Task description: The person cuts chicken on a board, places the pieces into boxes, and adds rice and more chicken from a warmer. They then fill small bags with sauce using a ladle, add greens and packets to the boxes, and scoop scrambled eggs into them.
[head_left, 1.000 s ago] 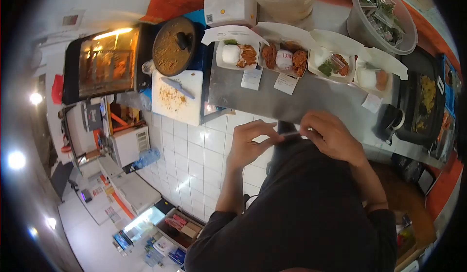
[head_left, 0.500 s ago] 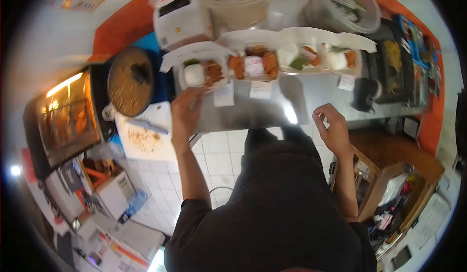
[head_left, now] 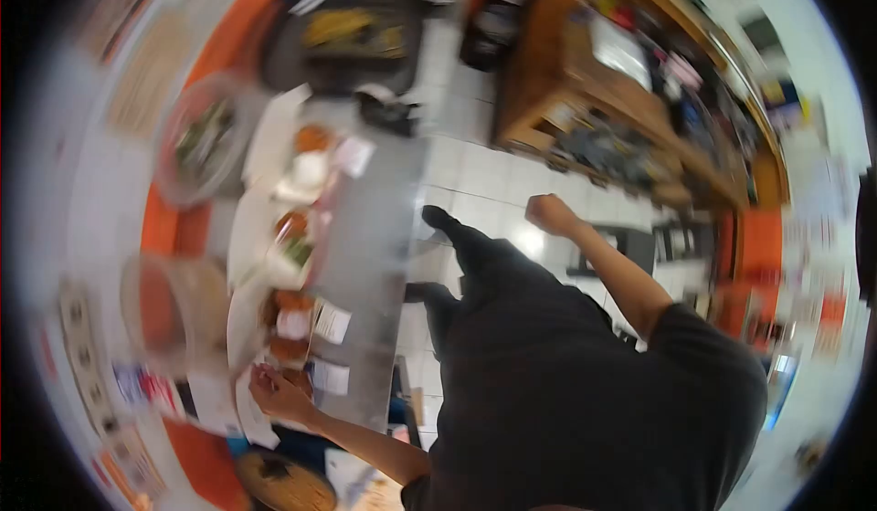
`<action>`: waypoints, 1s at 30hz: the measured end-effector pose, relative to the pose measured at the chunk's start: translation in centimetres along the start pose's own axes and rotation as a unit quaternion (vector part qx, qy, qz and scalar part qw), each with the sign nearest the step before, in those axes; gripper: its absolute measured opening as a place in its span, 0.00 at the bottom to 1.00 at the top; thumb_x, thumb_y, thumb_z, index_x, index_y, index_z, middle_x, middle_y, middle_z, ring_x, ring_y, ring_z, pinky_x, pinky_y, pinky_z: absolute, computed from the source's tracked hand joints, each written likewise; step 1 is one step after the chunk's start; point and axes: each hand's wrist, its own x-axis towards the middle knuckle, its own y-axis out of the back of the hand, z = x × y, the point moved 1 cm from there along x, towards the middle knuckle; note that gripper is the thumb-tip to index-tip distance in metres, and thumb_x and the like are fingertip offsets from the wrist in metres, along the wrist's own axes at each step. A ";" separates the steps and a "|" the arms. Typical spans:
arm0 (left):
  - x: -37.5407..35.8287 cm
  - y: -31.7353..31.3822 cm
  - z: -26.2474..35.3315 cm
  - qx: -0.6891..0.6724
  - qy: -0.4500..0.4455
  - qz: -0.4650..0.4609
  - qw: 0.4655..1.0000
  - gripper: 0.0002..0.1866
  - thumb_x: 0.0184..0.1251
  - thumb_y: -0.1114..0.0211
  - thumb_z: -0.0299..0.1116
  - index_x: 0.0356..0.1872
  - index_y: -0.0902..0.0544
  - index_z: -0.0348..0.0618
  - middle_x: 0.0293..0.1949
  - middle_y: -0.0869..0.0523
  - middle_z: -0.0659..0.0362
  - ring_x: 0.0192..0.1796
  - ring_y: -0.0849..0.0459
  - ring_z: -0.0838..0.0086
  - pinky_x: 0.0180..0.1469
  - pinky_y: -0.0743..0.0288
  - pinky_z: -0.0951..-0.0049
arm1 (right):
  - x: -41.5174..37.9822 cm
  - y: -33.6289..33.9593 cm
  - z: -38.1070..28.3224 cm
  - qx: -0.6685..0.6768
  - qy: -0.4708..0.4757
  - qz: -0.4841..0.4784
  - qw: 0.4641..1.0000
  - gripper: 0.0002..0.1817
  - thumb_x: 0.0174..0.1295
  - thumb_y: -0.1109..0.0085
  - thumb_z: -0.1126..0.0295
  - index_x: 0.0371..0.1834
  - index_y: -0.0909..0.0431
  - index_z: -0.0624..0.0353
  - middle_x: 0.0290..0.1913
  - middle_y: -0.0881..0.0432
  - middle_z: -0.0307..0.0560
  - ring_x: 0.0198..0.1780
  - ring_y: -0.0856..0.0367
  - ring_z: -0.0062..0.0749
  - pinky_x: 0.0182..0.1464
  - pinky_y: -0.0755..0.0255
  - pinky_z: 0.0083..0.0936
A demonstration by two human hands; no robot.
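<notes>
My left hand (head_left: 281,396) is over the nearest of several open white food boxes on the metal counter (head_left: 370,210). Its fingers are bent together; blur hides what they hold. Fried pieces (head_left: 300,380) show beside it. Further along stand a box with a white-wrapped item (head_left: 293,324) between brown pieces, one with green leaves (head_left: 298,253), and one with a white mound (head_left: 311,170) and an orange piece. Paper slips (head_left: 331,323) lie along the boxes. My right hand (head_left: 551,213) is closed in a fist above the tiled floor, away from the counter, holding nothing visible.
Clear tubs (head_left: 174,315) stand behind the boxes. A black tray (head_left: 274,59) with yellow food is at the counter's far end. A wooden cabinet (head_left: 539,100) stands across the floor, with a dark stool (head_left: 626,248) near it. A round brown-topped pan (head_left: 283,485) is at the bottom.
The view has swung to the right, so the counter now runs down the left side. My left hand is now over the nearest box; my right hand has closed, away from the counter.
</notes>
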 end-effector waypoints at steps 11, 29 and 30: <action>-17.1 -14.5 26.1 -0.202 -0.241 -0.436 0.843 0.11 0.75 0.46 0.25 0.43 0.15 0.29 0.30 0.13 0.56 0.32 0.16 0.76 0.40 0.20 0.74 | -17.5 -13.1 24.6 0.263 -0.342 -0.227 0.873 0.15 0.65 0.43 0.65 0.29 0.15 0.67 0.37 0.09 0.49 0.30 0.10 0.30 0.28 0.19 0.26; -69.5 -38.2 63.9 0.128 -0.585 -0.756 0.264 0.26 0.68 0.35 0.37 0.65 0.25 0.39 0.46 0.11 0.46 0.49 0.12 0.57 0.54 0.21 0.60 | -49.0 -13.6 45.9 0.494 -0.537 0.394 0.558 0.23 0.61 0.47 0.75 0.61 0.27 0.68 0.40 0.14 0.54 0.35 0.12 0.34 0.41 0.19 0.28; -71.3 -40.8 64.1 0.166 -0.628 -0.726 0.227 0.27 0.68 0.35 0.38 0.65 0.25 0.39 0.46 0.11 0.47 0.50 0.12 0.57 0.54 0.21 0.59 | -49.1 -12.5 46.6 0.514 -0.516 0.434 0.531 0.22 0.62 0.48 0.76 0.61 0.27 0.67 0.40 0.14 0.53 0.36 0.12 0.33 0.41 0.20 0.27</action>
